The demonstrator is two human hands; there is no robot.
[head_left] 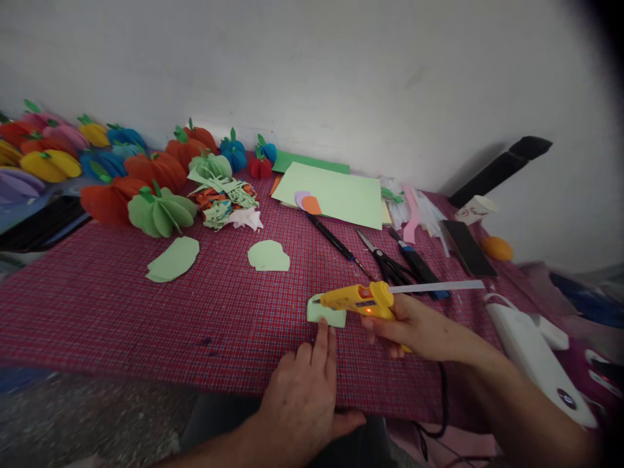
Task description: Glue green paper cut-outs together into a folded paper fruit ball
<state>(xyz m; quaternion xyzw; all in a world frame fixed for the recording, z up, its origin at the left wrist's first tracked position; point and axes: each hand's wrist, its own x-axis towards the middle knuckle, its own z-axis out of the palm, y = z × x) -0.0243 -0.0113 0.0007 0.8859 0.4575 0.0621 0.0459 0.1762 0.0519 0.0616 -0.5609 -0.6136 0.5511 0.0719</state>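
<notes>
My right hand (412, 328) grips a yellow hot glue gun (358, 300) whose white glue stick (439, 286) juts out at the back. Its nozzle points left over a small folded light green paper piece (325, 314) on the red checked tablecloth (146, 312). My left hand (305, 390) lies flat on the cloth near the table's front edge, fingers stretched out, with the fingertips touching the lower edge of that green piece.
Two more green paper cutouts (173, 259) (268, 255) lie farther back. Paper pumpkins in many colours (158, 211) line the back left beside a heap of paper scraps (224, 198). Green sheets (336, 192), a pen (334, 239), scissors (385, 263), a phone (468, 247) and a white device (531, 354) lie to the right.
</notes>
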